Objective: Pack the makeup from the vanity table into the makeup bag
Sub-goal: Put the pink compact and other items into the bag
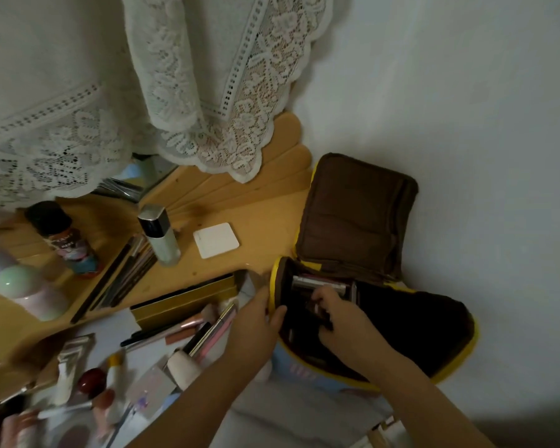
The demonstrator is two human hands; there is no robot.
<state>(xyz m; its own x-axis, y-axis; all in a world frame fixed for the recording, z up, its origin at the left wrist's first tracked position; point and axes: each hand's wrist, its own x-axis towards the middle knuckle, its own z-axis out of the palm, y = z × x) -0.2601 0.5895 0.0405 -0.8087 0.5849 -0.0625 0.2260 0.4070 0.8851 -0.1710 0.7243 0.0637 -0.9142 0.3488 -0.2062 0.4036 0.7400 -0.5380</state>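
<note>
Starting at the left edge of the frame, a pale green and pink jar (pixel 29 292) and a dark-capped bottle (pixel 62 237) stand on the wooden vanity table (pixel 265 218), with a row of pencils (pixel 120 276) and a silver-capped clear bottle (pixel 159 234) just right of them. Lower left, loose makeup lies in a heap: brushes (pixel 188 324), a gold box (pixel 185 299), a red round item (pixel 91 381). These look light and rigid; the brushes are best lifted by their handles, the glass bottles by the body, as they could break. A white square compact (pixel 216 239) sits alone near centre, flat and probably slippery, so its edges are the place to pinch.

The left hand (pixel 256 321) grips the rim of the makeup bag (pixel 417 321), thumb hooked inside, steadying the soft fabric wall. Right of it, the right hand (pixel 340 321) reaches into the open bag at centre right, fingers curled around a small dark item I cannot identify. The bag's brown lid (pixel 356 215) leans back against the wall (pixel 466 124).
</note>
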